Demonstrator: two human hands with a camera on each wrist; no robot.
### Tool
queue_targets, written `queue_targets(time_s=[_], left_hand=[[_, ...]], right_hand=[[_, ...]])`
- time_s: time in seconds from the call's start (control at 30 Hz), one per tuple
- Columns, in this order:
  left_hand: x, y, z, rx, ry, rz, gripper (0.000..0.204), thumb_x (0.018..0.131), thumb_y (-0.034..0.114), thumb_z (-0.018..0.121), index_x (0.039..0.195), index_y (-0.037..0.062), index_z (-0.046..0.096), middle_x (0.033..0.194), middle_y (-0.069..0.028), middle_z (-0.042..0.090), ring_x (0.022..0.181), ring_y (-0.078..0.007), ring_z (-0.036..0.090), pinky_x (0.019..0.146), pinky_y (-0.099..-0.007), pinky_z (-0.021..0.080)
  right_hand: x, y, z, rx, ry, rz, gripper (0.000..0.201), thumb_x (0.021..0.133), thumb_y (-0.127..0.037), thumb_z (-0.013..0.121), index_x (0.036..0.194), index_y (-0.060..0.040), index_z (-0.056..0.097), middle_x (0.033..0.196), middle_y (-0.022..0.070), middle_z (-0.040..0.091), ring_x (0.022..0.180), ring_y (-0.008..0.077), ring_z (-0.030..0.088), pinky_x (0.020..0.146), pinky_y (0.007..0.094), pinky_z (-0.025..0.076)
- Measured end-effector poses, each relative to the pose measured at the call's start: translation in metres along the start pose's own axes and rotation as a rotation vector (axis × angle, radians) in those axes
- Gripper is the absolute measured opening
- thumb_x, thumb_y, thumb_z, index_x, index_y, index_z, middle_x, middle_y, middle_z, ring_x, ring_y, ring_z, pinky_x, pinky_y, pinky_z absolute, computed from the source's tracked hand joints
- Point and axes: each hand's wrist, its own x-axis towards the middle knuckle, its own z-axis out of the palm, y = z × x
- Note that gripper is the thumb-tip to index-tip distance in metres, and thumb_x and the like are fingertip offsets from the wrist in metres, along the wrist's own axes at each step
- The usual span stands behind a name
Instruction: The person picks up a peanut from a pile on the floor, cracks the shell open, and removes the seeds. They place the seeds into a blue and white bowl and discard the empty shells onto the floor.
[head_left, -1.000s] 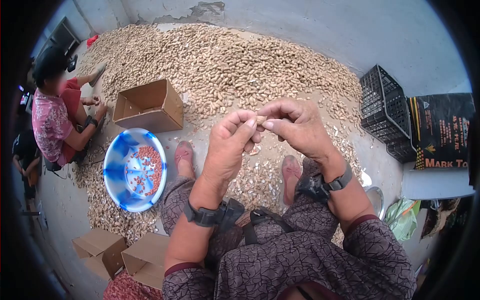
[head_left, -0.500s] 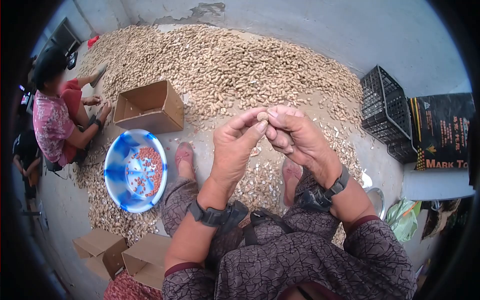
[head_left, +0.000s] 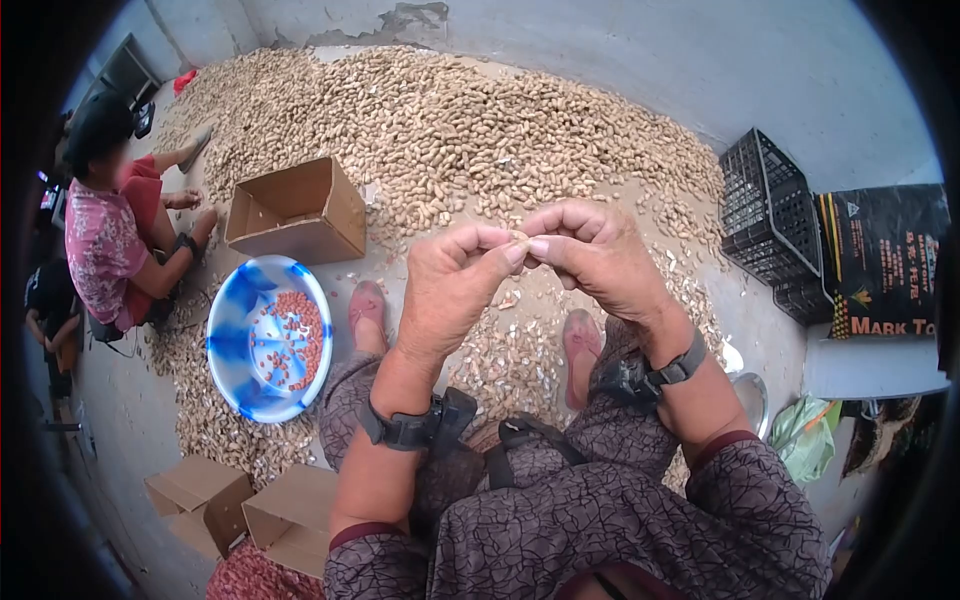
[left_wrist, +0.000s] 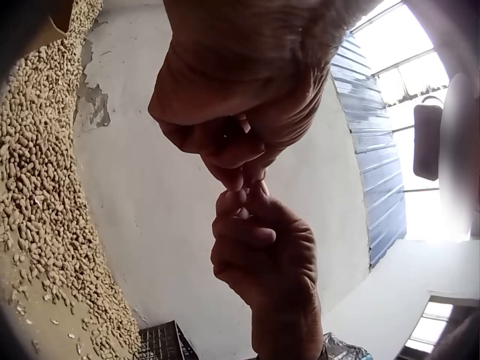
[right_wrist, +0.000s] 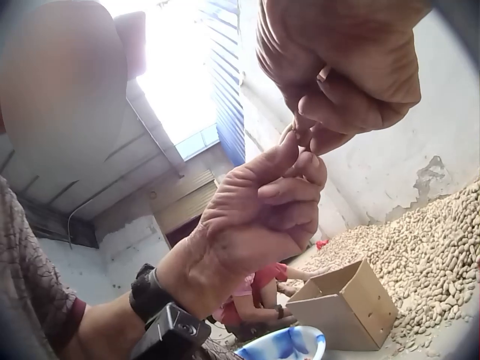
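Observation:
A peanut (head_left: 518,236) in its shell, mostly covered by fingertips, is pinched between both hands in the head view. My left hand (head_left: 450,285) pinches it from one side with thumb and forefinger. From the other side my right hand (head_left: 603,262) grips it the same way, the two thumb tips nearly meeting. In the right wrist view a sliver of peanut shell (right_wrist: 286,133) shows at the fingertips. Below the hands, broken peanut shells (head_left: 510,365) cover the floor between two pink shoes. A blue and white basin (head_left: 228,345) with red shelled peanuts (head_left: 308,330) stands to the left.
A large heap of unshelled peanuts (head_left: 440,130) lies along the wall. An upright cardboard box (head_left: 300,240) stands behind the basin, and more boxes (head_left: 295,505) are at the lower left. Another person (head_left: 110,230) sits at left. Black crates (head_left: 765,210) and a printed sack (head_left: 885,260) stand right.
The peanut has been turned between the fingertips: its rounded end showed half a second ago and is now mostly covered. The right-hand fingers have spread out from a tighter curl. The left hand moved slightly left.

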Motion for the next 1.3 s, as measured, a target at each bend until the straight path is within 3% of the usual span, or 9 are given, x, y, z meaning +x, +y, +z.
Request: queue_targets(time_s=[0.1, 0.2, 0.33, 0.5, 0.7, 0.83, 0.9, 1.0, 1.3], left_hand=[[-0.001, 0.002, 0.001, 0.145, 0.016, -0.008, 0.012, 0.079, 0.006, 0.058, 0.085, -0.0045, 0.061, 0.073, -0.0049, 0.062, 0.066, -0.0061, 0.056, 0.056, -0.0182, 0.044], [-0.002, -0.002, 0.004, 0.089, 0.028, -0.013, 0.015, 0.079, 0.006, 0.057, 0.088, -0.0052, 0.061, 0.074, -0.0054, 0.062, 0.067, -0.0066, 0.056, 0.056, -0.0182, 0.044], [-0.001, -0.006, 0.005, 0.058, 0.024, -0.057, 0.018, 0.08, 0.008, 0.056, 0.092, -0.0041, 0.061, 0.073, -0.0045, 0.061, 0.065, -0.0056, 0.054, 0.055, -0.017, 0.043], [-0.003, -0.015, 0.0, -0.416, -0.072, -0.185, 0.024, 0.083, 0.01, 0.054, 0.103, -0.0023, 0.056, 0.074, -0.0028, 0.058, 0.054, -0.002, 0.044, 0.046, -0.0136, 0.034], [-0.002, -0.013, 0.0, -0.559, -0.101, -0.18, 0.022, 0.083, 0.011, 0.054, 0.101, -0.0011, 0.054, 0.073, -0.0023, 0.057, 0.054, -0.0018, 0.043, 0.045, -0.0124, 0.03], [-0.001, -0.012, 0.001, -0.559, -0.155, -0.174, 0.024, 0.083, 0.011, 0.053, 0.103, -0.0018, 0.055, 0.074, -0.0015, 0.057, 0.054, -0.0015, 0.042, 0.046, -0.0123, 0.03], [-0.002, -0.008, 0.007, -0.545, -0.136, -0.189, 0.023, 0.083, 0.011, 0.053, 0.101, -0.0029, 0.057, 0.074, -0.0007, 0.057, 0.054, -0.0012, 0.04, 0.047, -0.013, 0.03], [-0.002, -0.008, 0.01, -0.457, -0.115, -0.175, 0.022, 0.084, 0.011, 0.051, 0.099, -0.0039, 0.059, 0.072, 0.0, 0.056, 0.053, -0.0014, 0.039, 0.047, -0.0144, 0.031], [-0.007, -0.01, 0.019, -0.352, -0.071, -0.135, 0.024, 0.086, 0.012, 0.048, 0.097, -0.0055, 0.059, 0.066, 0.0012, 0.053, 0.051, -0.0022, 0.038, 0.048, -0.0153, 0.031]], right_hand=[[0.001, 0.001, -0.001, -0.026, 0.004, 0.013, 0.013, 0.075, -0.008, 0.057, 0.085, -0.0009, 0.062, 0.064, 0.0004, 0.059, 0.053, 0.0022, 0.049, 0.045, 0.016, 0.039], [0.001, 0.002, 0.003, -0.128, 0.019, -0.052, 0.015, 0.076, -0.006, 0.057, 0.088, 0.0014, 0.06, 0.065, 0.0013, 0.058, 0.051, 0.0014, 0.047, 0.042, 0.0143, 0.035], [0.001, 0.0, 0.001, -0.091, 0.008, -0.002, 0.015, 0.076, -0.005, 0.056, 0.088, 0.002, 0.059, 0.065, 0.0021, 0.059, 0.051, 0.0018, 0.048, 0.042, 0.0145, 0.036], [0.001, 0.001, 0.002, 0.019, 0.006, -0.004, 0.014, 0.075, -0.006, 0.056, 0.087, -0.0008, 0.061, 0.063, 0.0005, 0.058, 0.052, 0.0021, 0.05, 0.042, 0.0156, 0.039], [0.0, -0.002, 0.005, -0.008, 0.018, -0.001, 0.021, 0.075, -0.014, 0.063, 0.092, -0.0009, 0.06, 0.063, -0.0021, 0.056, 0.053, 0.001, 0.047, 0.044, 0.015, 0.034], [0.003, 0.002, 0.001, -0.065, -0.104, 0.016, 0.027, 0.074, -0.017, 0.065, 0.095, -0.0012, 0.059, 0.065, -0.0022, 0.056, 0.054, 0.001, 0.046, 0.045, 0.0155, 0.033], [0.003, 0.006, 0.004, 0.12, -0.145, 0.068, 0.033, 0.073, -0.02, 0.067, 0.099, -0.0014, 0.058, 0.068, -0.002, 0.057, 0.055, 0.0009, 0.045, 0.046, 0.0151, 0.034], [0.006, 0.013, -0.002, 0.156, -0.193, 0.079, 0.036, 0.073, -0.021, 0.067, 0.101, -0.0012, 0.057, 0.072, -0.0016, 0.057, 0.056, 0.0011, 0.045, 0.046, 0.0149, 0.034], [0.004, 0.014, -0.001, 0.325, -0.247, 0.159, 0.032, 0.075, -0.019, 0.065, 0.099, 0.0014, 0.058, 0.073, 0.0, 0.058, 0.058, 0.0022, 0.047, 0.048, 0.0143, 0.034]])
